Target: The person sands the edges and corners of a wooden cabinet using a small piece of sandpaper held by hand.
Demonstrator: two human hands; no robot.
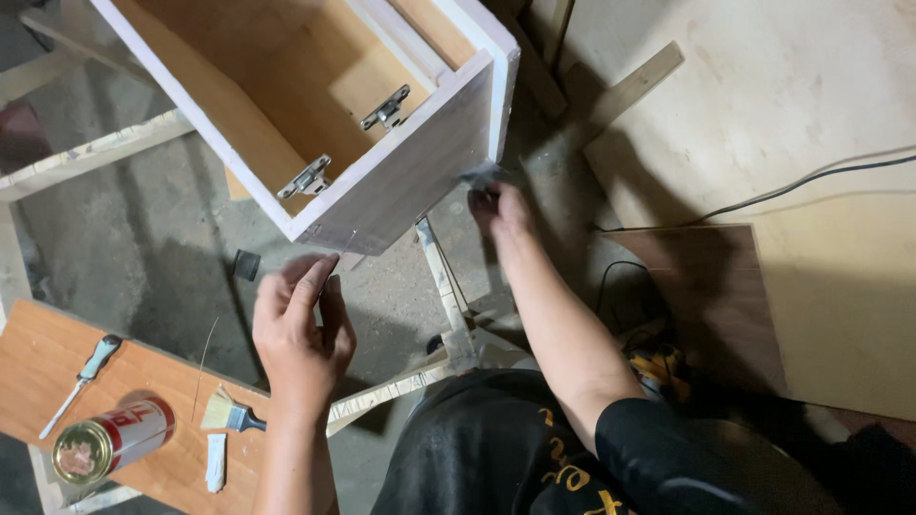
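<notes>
A wooden cabinet box (401, 181) with white edges lies tilted in front of me, with two metal hinges (386, 107) inside it. My left hand (301, 329) is below its near corner, thumb and fingers pinched on the end of a thin pale edge strip (341, 250). My right hand (498, 212) is at the cabinet's right corner, its fingertips pinched on the strip's other, blurred end (477, 175). The strip runs along the cabinet's lower edge between my hands.
At lower left an orange-brown board (57, 353) carries a screwdriver (81, 377), a red and white can (110, 439), a brush (232, 412) and a small white tube (217, 461). On the right are a plywood sheet (792, 114), a black cable (811, 181), a dark brown panel (716, 286) and a yellow tool (658, 367).
</notes>
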